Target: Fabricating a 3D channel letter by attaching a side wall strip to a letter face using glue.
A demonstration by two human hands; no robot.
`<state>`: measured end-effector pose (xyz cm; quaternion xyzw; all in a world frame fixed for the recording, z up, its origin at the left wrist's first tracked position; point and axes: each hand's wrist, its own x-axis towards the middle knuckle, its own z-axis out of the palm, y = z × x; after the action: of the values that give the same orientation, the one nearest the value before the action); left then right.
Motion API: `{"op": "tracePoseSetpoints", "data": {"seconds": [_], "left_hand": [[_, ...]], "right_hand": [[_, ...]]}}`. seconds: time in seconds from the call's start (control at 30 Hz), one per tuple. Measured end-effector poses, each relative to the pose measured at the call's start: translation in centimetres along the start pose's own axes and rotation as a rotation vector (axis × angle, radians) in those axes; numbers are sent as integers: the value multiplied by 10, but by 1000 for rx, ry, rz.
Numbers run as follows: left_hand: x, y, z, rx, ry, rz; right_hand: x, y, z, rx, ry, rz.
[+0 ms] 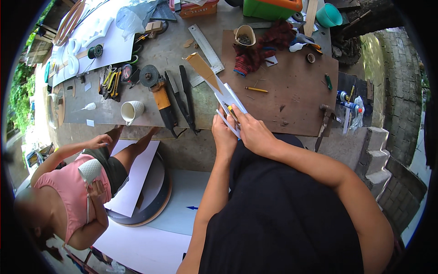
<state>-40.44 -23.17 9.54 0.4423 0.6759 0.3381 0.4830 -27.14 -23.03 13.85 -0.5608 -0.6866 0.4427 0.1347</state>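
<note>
Near the table's front edge, my left hand (223, 137) grips folded white board strips (230, 96), with a brown cardboard piece (205, 71) at their upper end. My right hand (255, 134) is closed on a small yellow-and-black tool (231, 109) against the strips; its tip is hidden. A pencil (256, 89) lies to their right on a brown board (296, 105). A metal ruler (200, 43) lies beyond. An orange angle grinder (160, 100) and long black-handled tools (182, 96) lie to the left.
Another person (68, 192) at left holds a white mug (90, 170). A second mug (131, 112), red gloves (253, 59), scissors and white cut-outs (98, 32) lie on the metal table. A hammer (325, 114) is at the right edge, near spray cans (351, 107) and concrete steps (378, 150).
</note>
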Motion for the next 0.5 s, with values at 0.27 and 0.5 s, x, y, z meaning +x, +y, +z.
{"op": "tracePoseSetpoints", "data": {"seconds": [0.27, 0.5], "left_hand": [[0, 1, 3, 31, 10, 27], [-1, 9, 2, 68, 7, 39]], "right_hand": [[9, -1, -3, 25, -14, 49], [9, -2, -4, -20, -28, 46]]}}
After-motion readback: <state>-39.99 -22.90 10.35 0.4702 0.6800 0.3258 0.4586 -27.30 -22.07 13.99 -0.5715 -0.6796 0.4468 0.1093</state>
